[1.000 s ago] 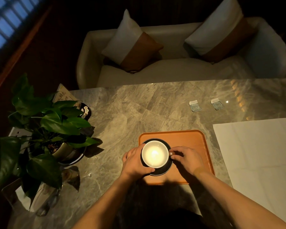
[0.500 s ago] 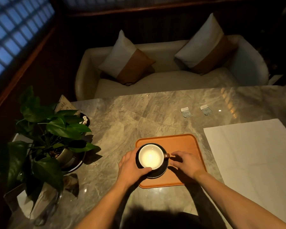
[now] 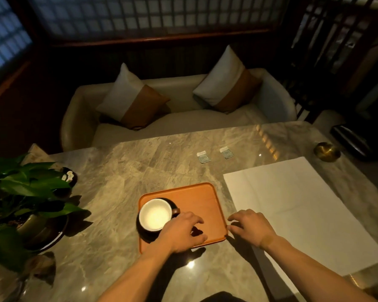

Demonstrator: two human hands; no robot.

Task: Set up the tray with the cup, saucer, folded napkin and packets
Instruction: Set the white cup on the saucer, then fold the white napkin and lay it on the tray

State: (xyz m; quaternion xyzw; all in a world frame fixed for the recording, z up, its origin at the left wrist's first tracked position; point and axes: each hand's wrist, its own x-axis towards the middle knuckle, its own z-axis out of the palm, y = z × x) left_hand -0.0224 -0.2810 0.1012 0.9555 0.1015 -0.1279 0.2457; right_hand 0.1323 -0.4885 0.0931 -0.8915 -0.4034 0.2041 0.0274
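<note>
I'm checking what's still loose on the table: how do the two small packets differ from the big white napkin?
The two packets are tiny and greyish with white top strips; the napkin is a large plain white sheet. The packets lie at the table's far side, well beyond the tray; the napkin lies spread flat and unfolded right of the tray, near the right hand. Both rest on the marble table, not on the tray, and neither hand touches them.

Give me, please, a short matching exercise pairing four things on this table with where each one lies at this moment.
Things:
1. cup
2. napkin
3. packets
4. plant

Places:
A. far side of the table, beyond the tray
B. left edge of the table
C. on the saucer, on the tray
D. spread flat, right of the tray

Pairs: 1-C, 2-D, 3-A, 4-B
</note>
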